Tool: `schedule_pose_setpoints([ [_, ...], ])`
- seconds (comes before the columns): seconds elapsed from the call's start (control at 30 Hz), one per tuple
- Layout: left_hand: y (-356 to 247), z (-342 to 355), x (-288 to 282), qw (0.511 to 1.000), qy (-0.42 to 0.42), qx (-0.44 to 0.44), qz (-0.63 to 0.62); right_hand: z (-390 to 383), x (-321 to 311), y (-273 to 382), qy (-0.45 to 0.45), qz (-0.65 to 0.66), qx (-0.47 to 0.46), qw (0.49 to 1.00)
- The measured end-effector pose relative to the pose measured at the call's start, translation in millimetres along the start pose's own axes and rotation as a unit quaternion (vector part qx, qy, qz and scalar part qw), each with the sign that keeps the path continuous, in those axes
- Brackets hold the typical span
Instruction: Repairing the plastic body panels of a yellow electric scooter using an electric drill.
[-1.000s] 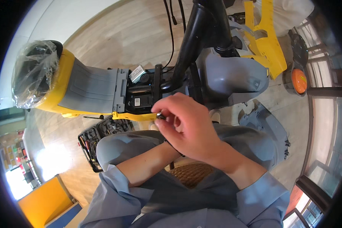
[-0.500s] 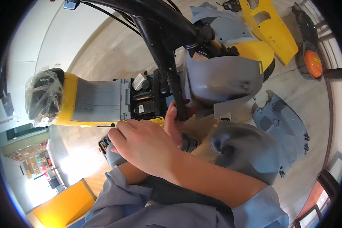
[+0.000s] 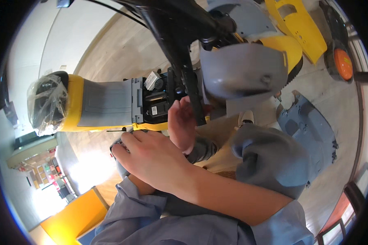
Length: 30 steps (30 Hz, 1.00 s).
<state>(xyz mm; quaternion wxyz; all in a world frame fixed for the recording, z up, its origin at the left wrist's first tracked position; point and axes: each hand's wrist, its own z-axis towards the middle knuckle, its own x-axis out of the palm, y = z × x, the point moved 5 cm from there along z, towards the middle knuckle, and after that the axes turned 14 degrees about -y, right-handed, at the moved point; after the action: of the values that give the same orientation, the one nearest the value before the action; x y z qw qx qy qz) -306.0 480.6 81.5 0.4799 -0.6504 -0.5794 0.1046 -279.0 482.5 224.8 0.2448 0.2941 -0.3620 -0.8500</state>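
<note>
My left hand (image 3: 182,124) is raised at the lower end of the black bar (image 3: 192,92) of the scooter's frame, fingers curled around it and partly hidden. My right hand (image 3: 145,157) crosses in front of my left forearm, fingers bent downward; whatever they hold is hidden. Behind my hands lie the open battery bay (image 3: 155,96) with black parts and a silver labelled piece (image 3: 152,80). Left of it are the grey deck cover (image 3: 104,102) and yellow rear body (image 3: 72,105), with a plastic-wrapped seat (image 3: 47,100). A grey front shield (image 3: 241,71) sits right of the bar.
Loose yellow (image 3: 300,30) and grey (image 3: 304,126) panels lie on the floor at right, with an orange-and-black part (image 3: 342,63) beyond. Black cables (image 3: 118,12) run at the top. My knees are below the scooter, and a yellow board (image 3: 69,212) stands lower left.
The view has swung. My right hand, earlier at the centre with a small dark object, has moved down and left; my left hand has come up to the black bar.
</note>
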Motion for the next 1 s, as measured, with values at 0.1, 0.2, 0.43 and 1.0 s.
schedule_pose_setpoints([
  [0.1, 12, 1, -5, 0.999, -0.016, -0.039, -0.008, -2, -5, -5, -0.008, -0.014, 0.01, 1.0],
  [0.2, 35, -2, -27, 0.99, -0.108, -0.09, 0.012, -5, -12, -5, -0.053, -0.004, 0.004, 0.999],
  [0.43, 51, -23, -25, 0.99, -0.018, -0.107, 0.086, -15, -17, 8, -0.087, 0.033, -0.028, 0.995],
  [1.0, 52, -39, 0, 0.947, -0.213, 0.073, 0.23, -3, -29, 20, -0.132, 0.051, -0.267, 0.953],
])
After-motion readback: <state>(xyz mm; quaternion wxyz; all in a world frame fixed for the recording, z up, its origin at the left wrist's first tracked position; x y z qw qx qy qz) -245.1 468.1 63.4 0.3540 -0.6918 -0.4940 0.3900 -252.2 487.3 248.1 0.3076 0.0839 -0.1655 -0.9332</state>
